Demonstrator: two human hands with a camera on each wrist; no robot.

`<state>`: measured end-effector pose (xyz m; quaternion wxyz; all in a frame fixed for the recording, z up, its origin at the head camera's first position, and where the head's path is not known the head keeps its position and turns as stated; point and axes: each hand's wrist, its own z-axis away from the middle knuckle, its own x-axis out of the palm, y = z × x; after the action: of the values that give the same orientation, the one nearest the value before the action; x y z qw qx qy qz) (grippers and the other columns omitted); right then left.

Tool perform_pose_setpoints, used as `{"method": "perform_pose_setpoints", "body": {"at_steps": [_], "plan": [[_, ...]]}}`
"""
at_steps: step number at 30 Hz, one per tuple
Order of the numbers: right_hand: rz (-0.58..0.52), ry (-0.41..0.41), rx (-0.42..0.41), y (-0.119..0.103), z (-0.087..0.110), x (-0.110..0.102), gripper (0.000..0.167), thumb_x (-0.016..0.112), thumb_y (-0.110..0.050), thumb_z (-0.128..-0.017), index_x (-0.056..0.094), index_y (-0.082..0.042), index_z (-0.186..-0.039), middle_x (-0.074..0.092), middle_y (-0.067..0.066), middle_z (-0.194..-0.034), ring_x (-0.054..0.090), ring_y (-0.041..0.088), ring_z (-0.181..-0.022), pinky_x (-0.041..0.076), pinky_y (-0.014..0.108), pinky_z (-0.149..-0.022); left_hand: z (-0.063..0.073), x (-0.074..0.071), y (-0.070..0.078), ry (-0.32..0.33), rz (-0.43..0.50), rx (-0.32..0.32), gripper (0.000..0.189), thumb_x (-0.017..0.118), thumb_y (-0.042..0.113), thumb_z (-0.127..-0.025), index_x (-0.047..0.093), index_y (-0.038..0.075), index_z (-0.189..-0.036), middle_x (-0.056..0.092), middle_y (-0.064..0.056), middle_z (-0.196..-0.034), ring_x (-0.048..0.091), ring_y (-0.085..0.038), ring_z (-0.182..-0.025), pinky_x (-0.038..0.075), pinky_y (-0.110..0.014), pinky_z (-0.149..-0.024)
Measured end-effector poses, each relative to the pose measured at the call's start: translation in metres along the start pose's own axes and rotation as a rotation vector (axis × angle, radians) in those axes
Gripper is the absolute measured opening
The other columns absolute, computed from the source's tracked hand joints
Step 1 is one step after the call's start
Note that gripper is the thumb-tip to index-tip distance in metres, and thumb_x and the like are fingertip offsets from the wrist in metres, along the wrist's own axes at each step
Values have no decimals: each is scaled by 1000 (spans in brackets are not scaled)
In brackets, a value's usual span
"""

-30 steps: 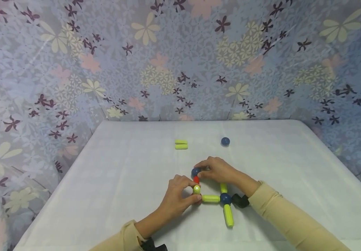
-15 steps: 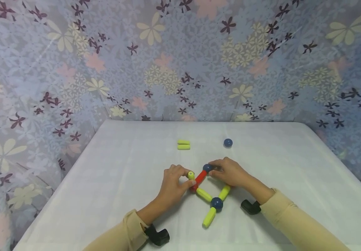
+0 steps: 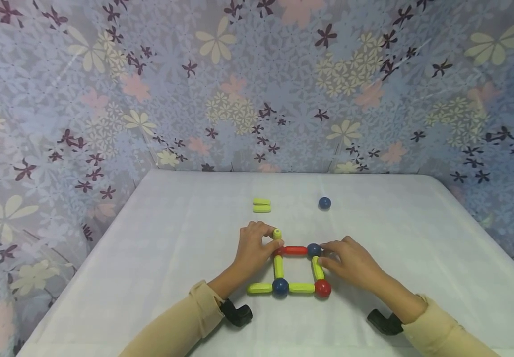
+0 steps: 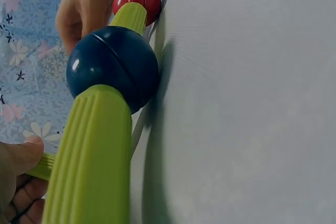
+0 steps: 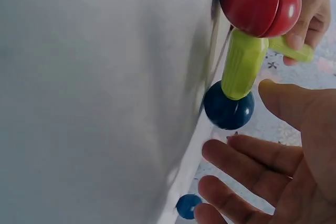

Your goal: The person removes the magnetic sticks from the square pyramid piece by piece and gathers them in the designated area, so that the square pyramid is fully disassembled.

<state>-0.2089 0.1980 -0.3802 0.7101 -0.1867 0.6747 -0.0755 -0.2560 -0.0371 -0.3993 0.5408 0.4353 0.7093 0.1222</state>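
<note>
A square of rods and balls lies on the table. Its front corners are a blue ball (image 3: pixel 280 287) and a red ball (image 3: pixel 322 288); a red rod (image 3: pixel 295 250) joins the back ones. My left hand (image 3: pixel 257 248) pinches a yellow-green rod (image 3: pixel 277 234) that stands up at the back left corner, partly hiding the red ball there. My right hand (image 3: pixel 351 260) is beside the back right blue ball (image 3: pixel 314 250); in the right wrist view its fingers are spread, with fingertips (image 5: pixel 212 148) near that ball. Another yellow-green rod (image 3: pixel 259 288) sticks out left from the front blue ball.
Two loose yellow-green rods (image 3: pixel 261 206) lie side by side farther back on the white-covered table (image 3: pixel 185 213). A loose blue ball (image 3: pixel 324 203) sits to their right. Behind the table hangs a flowered cloth (image 3: pixel 257 89).
The frame of rods and balls has turned, so its red rod now lies across the back. My left hand kept its pinch on the upright rod; my right hand moved right and its fingers loosened.
</note>
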Motion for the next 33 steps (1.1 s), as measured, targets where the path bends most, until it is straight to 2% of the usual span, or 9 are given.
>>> {"method": "perform_pose_setpoints", "body": {"at_steps": [3, 5, 9, 12, 15, 19, 23, 28, 33], "plan": [[39, 60, -33, -4, -1, 0, 44, 72, -33, -80, 65, -10, -117, 69, 4, -105, 50, 17, -86, 40, 28, -67, 0, 1, 1, 7, -1, 5, 20, 74, 25, -78, 69, 13, -94, 66, 2, -85, 52, -15, -88, 34, -36, -88], [41, 69, -61, -8, -8, 1, 45, 73, -33, -80, 65, -11, -118, 68, 4, -108, 50, 17, -89, 42, 31, -71, 0, 2, 1, 6, -8, 6, 20, 74, 24, -78, 70, 13, -93, 66, 2, -85, 52, -15, -88, 34, -36, -89], [-15, -4, -117, -16, -26, 8, 40, 74, -32, -78, 67, -14, -114, 69, -1, -105, 48, 16, -91, 42, 32, -77, 0, 3, 1, -8, -17, 1, 20, 74, 25, -79, 70, 13, -94, 67, 1, -86, 53, -16, -89, 35, -38, -90], [-60, -58, -146, -19, -36, 12, 31, 75, -29, -78, 71, -17, -106, 69, -6, -97, 47, 13, -88, 39, 28, -75, 0, 3, 2, -14, -21, -1, 21, 74, 25, -79, 70, 12, -95, 67, 1, -87, 54, -16, -89, 35, -39, -91], [-73, -79, -169, -21, -41, 14, 23, 75, -27, -78, 73, -20, -100, 68, -10, -91, 46, 13, -85, 37, 27, -73, 0, 2, 2, -9, -20, -3, 21, 74, 25, -79, 70, 12, -95, 67, 0, -88, 54, -16, -90, 35, -39, -91], [-71, -88, -179, -20, -42, 16, 20, 75, -26, -78, 73, -21, -98, 67, -11, -88, 46, 12, -84, 36, 27, -72, 1, 0, 2, -18, 7, -17, 22, 74, 24, -78, 69, 12, -95, 67, 0, -88, 54, -17, -90, 34, -39, -91], [-66, -92, -169, -20, -42, 16, 21, 75, -26, -79, 73, -20, -99, 68, -10, -90, 46, 12, -84, 36, 27, -73, 3, -4, -1, -54, 55, -58, 21, 73, 24, -79, 68, 13, -96, 67, 0, -90, 53, -17, -92, 33, -40, -93], [-55, -97, -163, -19, -43, 16, 22, 74, -27, -79, 72, -21, -100, 68, -10, -92, 46, 13, -85, 36, 27, -73, 5, -13, -7, -131, 115, -138, 22, 71, 23, -80, 68, 16, -100, 67, 1, -93, 52, -19, -95, 29, -43, -95], [-52, -95, -176, -18, -42, 15, 22, 74, -26, -79, 72, -21, -100, 68, -10, -93, 46, 12, -85, 37, 27, -73, 7, -23, -17, -194, 110, -163, 22, 71, 20, -80, 69, 16, -101, 66, 2, -93, 51, -20, -94, 28, -44, -95]]}}
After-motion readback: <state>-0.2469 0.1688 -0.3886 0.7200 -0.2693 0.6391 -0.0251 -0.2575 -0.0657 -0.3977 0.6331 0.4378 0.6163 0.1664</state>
